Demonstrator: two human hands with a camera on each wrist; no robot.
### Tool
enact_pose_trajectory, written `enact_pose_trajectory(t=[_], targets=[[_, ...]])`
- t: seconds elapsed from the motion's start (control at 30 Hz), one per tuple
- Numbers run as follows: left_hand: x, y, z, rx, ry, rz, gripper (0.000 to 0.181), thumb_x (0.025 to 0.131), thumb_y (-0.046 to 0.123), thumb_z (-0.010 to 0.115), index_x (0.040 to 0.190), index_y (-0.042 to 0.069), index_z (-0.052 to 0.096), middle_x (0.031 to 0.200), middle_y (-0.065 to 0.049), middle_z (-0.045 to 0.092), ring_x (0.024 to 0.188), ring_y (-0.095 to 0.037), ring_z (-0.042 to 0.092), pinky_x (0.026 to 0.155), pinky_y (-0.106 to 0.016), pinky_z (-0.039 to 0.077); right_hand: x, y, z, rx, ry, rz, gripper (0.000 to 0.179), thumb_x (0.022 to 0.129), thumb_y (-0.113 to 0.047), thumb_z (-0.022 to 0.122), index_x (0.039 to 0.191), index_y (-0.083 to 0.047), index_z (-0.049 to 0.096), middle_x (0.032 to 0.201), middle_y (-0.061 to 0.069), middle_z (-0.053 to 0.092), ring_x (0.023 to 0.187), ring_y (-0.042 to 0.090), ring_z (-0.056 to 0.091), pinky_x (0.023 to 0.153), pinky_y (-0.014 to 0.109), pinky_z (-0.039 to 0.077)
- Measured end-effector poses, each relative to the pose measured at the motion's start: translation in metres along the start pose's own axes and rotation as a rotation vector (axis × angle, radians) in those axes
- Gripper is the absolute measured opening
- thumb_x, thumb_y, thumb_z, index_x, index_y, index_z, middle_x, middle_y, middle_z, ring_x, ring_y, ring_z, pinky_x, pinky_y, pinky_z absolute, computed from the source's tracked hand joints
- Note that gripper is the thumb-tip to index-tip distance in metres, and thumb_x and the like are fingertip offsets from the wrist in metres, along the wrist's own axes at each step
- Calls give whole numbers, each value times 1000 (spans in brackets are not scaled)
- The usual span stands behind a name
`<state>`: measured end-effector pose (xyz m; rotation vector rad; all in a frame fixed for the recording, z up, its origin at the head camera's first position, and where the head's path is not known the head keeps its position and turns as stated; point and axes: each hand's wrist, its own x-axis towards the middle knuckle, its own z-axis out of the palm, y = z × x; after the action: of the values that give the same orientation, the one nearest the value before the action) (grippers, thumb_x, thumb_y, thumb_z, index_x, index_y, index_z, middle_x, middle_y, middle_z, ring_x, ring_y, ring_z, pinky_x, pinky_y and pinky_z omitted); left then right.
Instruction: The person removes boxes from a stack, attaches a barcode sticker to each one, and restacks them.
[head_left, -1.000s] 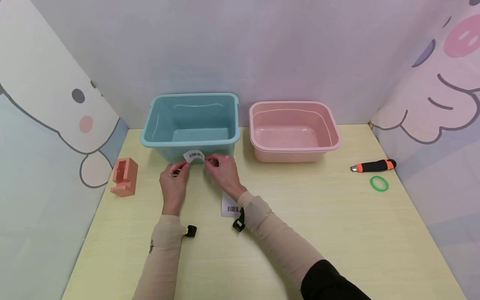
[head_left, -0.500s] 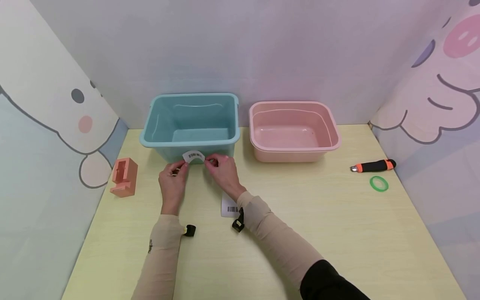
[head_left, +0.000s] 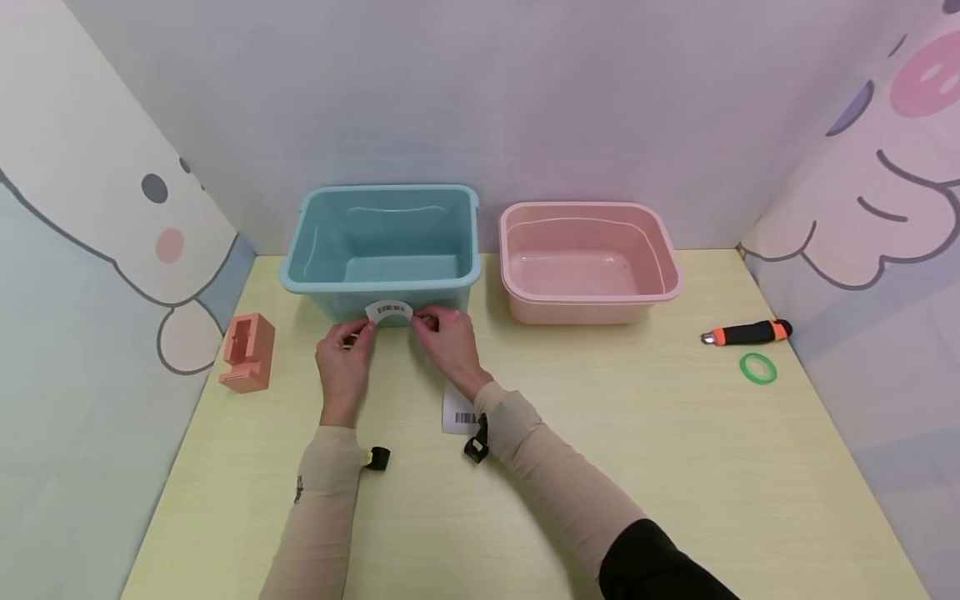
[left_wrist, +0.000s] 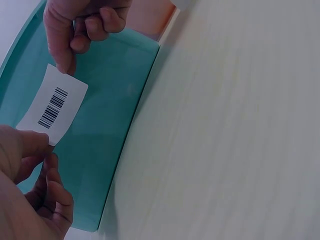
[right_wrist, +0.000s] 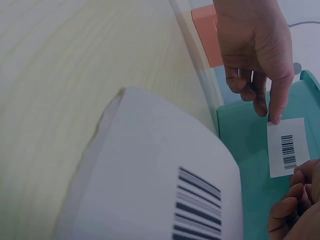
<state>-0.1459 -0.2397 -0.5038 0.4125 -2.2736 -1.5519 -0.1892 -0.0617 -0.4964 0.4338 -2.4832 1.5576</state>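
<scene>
A small white barcode label (head_left: 390, 311) is stretched between both hands, in front of the front wall of the blue-green bin (head_left: 337, 308). My left hand (head_left: 345, 367) pinches the label's left end between thumb and finger. At its right end my right hand (head_left: 450, 346) pinches it the same way. In the left wrist view the label (left_wrist: 52, 105) curves slightly, its barcode facing outward. Whether its back touches the bin wall I cannot tell. A second barcode label sheet (head_left: 457, 412) lies on the table, partly hidden under the right wrist.
Right of the blue-green bin stands a pink bin (head_left: 585, 310). An orange-pink block-shaped holder (head_left: 251, 354) sits at the table's left. Far right lie a black and orange utility knife (head_left: 750, 332) and a green ring (head_left: 758, 368), perhaps tape. Printed walls border the table.
The label looks slightly more spread out as its right end shifts a little rightward. Both hands keep their pinch on it and have barely moved.
</scene>
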Motion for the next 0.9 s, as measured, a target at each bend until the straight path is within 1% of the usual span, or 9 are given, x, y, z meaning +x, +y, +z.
enact_pose_trajectory(t=[0.07, 0.3, 0.47, 0.53, 0.67, 0.77, 0.9], targets=[[0, 0, 0, 2, 0, -2, 26, 103, 21, 71, 117, 1, 79, 114, -14, 72, 92, -17, 56, 78, -27, 43, 0, 0, 0, 0, 7, -4, 15, 95, -14, 70, 94, -4, 81, 71, 2, 68, 67, 8, 56, 62, 20, 42], [0, -1, 1, 4, 2, -4, 26, 103, 22, 71, 116, 2, 79, 111, -13, 72, 92, -15, 56, 77, -26, 43, -3, 1, -2, 25, 10, 20, 16, 97, -13, 67, 99, -3, 80, 73, 3, 68, 64, 7, 55, 58, 19, 41], [0, -1, 0, 1, -1, -7, 26, 103, 22, 71, 117, 2, 79, 111, -12, 71, 92, -15, 56, 77, -26, 44, -4, 0, -3, 57, 42, 6, 14, 96, -11, 67, 99, -2, 77, 75, 6, 68, 64, 10, 55, 57, 20, 42], [1, -1, 0, -1, -3, -6, 26, 103, 22, 71, 117, 2, 79, 112, -12, 72, 92, -15, 56, 78, -26, 44, -4, 0, -2, 63, 42, 2, 13, 97, -11, 67, 99, -2, 76, 75, 6, 68, 64, 10, 55, 59, 20, 42], [2, -1, -1, -7, 0, -1, 26, 102, 22, 72, 116, 1, 79, 114, -13, 73, 91, -15, 57, 77, -25, 44, -5, -1, 0, 77, -16, -16, 12, 97, -9, 66, 102, -2, 76, 75, 5, 66, 65, 8, 53, 61, 19, 41], [2, 0, -1, -7, 5, 2, 25, 102, 21, 72, 115, 1, 79, 112, -14, 73, 90, -14, 58, 76, -25, 45, -5, -1, 2, 79, -67, -17, 16, 96, -9, 66, 108, -3, 75, 75, 4, 65, 64, 6, 52, 60, 19, 41], [1, 1, -2, 0, 9, 2, 24, 102, 21, 72, 114, 2, 79, 110, -13, 72, 89, -14, 58, 76, -24, 45, -6, 0, 3, 79, -98, -4, 23, 97, -9, 65, 117, -2, 73, 75, 3, 64, 63, 6, 52, 60, 19, 41]])
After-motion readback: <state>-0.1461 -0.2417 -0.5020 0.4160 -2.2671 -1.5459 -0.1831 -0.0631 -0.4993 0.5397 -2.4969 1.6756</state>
